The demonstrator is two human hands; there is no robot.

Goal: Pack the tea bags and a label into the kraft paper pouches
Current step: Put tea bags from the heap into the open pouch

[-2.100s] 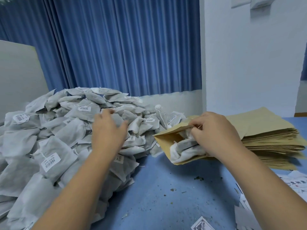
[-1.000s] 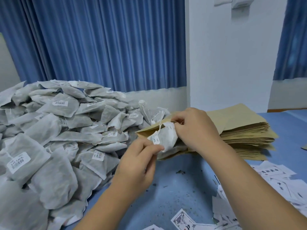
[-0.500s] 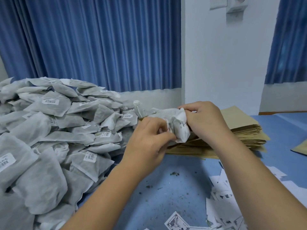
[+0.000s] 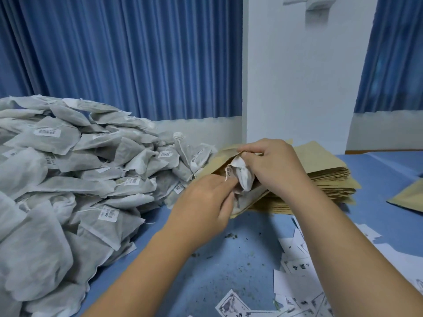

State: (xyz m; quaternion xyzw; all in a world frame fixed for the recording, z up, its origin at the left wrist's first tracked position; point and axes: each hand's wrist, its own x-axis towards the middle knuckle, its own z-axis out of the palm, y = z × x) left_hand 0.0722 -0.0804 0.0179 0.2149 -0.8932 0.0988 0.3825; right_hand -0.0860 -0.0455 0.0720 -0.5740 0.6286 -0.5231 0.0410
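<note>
Tea bag [image 4: 244,177], one, between left hand [image 4: 203,202], right hand [image 4: 272,167]

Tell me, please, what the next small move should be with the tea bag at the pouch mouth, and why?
Probably push the tea bag deeper with the left hand: it bulges from the mouth of the kraft pouch, which the right hand holds open.

matt, fibrous cloth-like tea bags [image 4: 68,179], matt kraft paper pouches [image 4: 329,177], smooth blue table [image 4: 217,266].
</note>
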